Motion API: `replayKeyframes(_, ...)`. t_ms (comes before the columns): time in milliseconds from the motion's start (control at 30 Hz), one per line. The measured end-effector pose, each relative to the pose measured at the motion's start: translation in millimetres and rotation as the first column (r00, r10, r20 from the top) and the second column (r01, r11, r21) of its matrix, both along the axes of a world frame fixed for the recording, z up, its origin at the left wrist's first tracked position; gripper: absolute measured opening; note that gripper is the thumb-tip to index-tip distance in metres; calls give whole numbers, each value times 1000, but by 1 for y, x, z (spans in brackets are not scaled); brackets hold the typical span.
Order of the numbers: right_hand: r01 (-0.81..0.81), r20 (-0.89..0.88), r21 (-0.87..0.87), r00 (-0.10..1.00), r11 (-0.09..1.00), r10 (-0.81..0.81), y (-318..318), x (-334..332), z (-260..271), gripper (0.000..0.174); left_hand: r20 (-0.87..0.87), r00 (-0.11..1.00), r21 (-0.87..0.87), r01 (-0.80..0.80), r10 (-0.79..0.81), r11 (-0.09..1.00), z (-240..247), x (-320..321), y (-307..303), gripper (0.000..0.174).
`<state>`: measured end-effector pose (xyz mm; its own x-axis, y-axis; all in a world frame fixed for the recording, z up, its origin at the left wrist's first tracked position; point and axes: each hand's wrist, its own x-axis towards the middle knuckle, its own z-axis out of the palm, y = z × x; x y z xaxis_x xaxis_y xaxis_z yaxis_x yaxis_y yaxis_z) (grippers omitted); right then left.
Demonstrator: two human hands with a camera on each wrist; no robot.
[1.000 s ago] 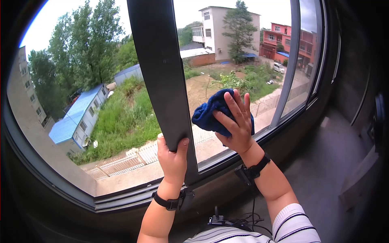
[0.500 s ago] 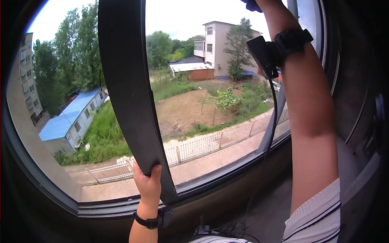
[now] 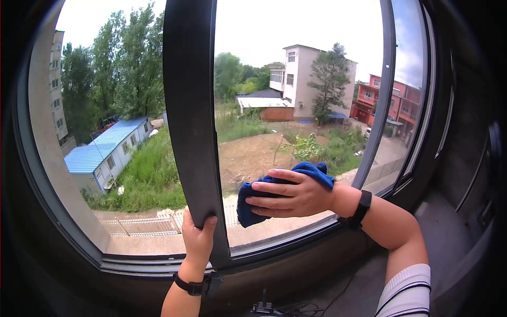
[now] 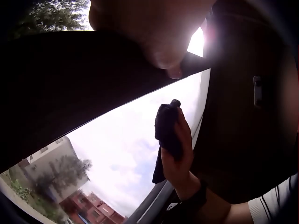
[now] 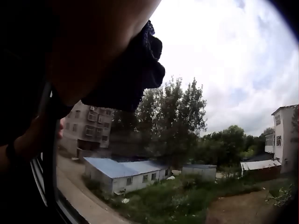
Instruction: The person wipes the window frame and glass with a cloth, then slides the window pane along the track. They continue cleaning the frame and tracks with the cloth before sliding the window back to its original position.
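Observation:
A bunched blue cloth (image 3: 259,203) lies against the window pane (image 3: 248,150) in the head view. Flat over it, my right hand (image 3: 296,194) presses with fingers straight and pointing left. My left hand (image 3: 199,238) grips the dark window frame upright (image 3: 193,127) low down, its thumb on the front face and its fingers at the left edge. In the left wrist view the right hand (image 4: 180,151) and the dark-looking cloth (image 4: 167,130) show below the frame. The cloth (image 5: 133,70) also hangs beneath the hand in the right wrist view.
A grey upright (image 3: 377,100) stands right of the pane. The window track (image 3: 142,263) runs along the bottom, over a dark wall. Cables and a small device (image 3: 264,309) are low in front of me. Outside are a fence, buildings and trees.
My right hand first went far up, nearly out of view, then came back down with the blue cloth to the lower pane, turning its fingers leftward. My left hand keeps its grip on the frame.

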<state>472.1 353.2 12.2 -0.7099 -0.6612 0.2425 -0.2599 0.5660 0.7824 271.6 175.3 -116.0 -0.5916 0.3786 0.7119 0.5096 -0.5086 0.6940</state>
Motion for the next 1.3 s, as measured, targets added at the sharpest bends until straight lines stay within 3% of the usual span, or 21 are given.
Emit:
replayKeyframes(133,50,-169,13,984,999,-48,19,17,66,35,-16,1000,-37,-7,7,999,-5,-5,1,47)
replayKeyframes(200,87,-340,-80,934,993,-109,29,27,114,46,-2,1000,-13,-18,18,1000,-6,-4,1,49)
replayKeyframes(267,75,-560,-113,818,991,-126,47,39,169,51,10,1000,-4,0,0,1000,-4,-2,1,49)
replayKeyframes(333,-76,-668,-240,736,968,-108,89,53,224,55,41,999,-12,22,-21,1000,-5,-2,0,49)
replayKeyframes(400,57,-868,-197,454,979,-201,84,65,260,45,41,999,-12,16,-15,1000,-7,-3,1,49)
replayKeyframes(467,-138,-885,-330,390,934,-255,91,61,284,44,35,999,-12,9,-9,1000,-7,-3,2,49)
replayKeyframes(533,-148,-943,-281,227,948,-244,105,45,289,42,17,1000,47,-20,19,999,-3,0,4,49)
replayKeyframes(567,-197,-948,-265,235,944,-217,108,38,283,41,17,1000,40,-17,17,999,-4,0,3,49)
replayKeyframes(633,-148,-903,-149,423,978,-73,71,18,240,46,25,1000,2,2,-2,1000,-5,-2,2,49)
replayKeyframes(667,-113,-858,-168,506,979,-89,36,7,207,46,23,1000,-3,7,-7,1000,-4,-1,2,49)
replayKeyframes(700,-163,-744,-252,663,954,-83,43,-2,176,55,28,1000,11,-3,3,1000,-4,0,3,49)
replayKeyframes(800,6,-476,-247,870,969,-127,2,-12,76,46,0,1000,-33,-14,14,999,-11,-6,1,48)
replayKeyframes(867,-7,-315,-154,948,988,-43,6,-10,29,46,14,1000,-45,-1,2,999,-12,-9,3,51)
replayKeyframes(967,11,-272,-163,961,987,-55,20,7,30,42,-3,1000,-39,-7,7,999,-12,-9,3,57)
replayKeyframes(1033,51,-486,-229,859,972,-160,35,24,66,59,-15,1000,-23,-17,17,1000,-11,-9,4,58)
replayKeyframes(1067,17,-612,-286,766,958,-196,42,34,92,67,-15,1000,-25,-23,23,999,-11,-8,3,59)
replayKeyframes(1133,-215,-789,-400,576,891,-215,79,42,134,49,-12,1000,-30,-26,26,999,-12,-7,3,59)
replayKeyframes(1200,-290,-709,-599,625,746,-326,76,46,147,59,4,1000,-32,-19,19,999,-13,-8,4,61)
replayKeyframes(1267,-136,-755,-460,580,877,-306,68,37,140,80,5,1000,-39,-14,14,999,-17,-12,4,61)
replayKeyframes(1300,-126,-742,-446,605,886,-288,61,32,134,92,8,1000,-44,-15,16,999,-18,-13,5,62)
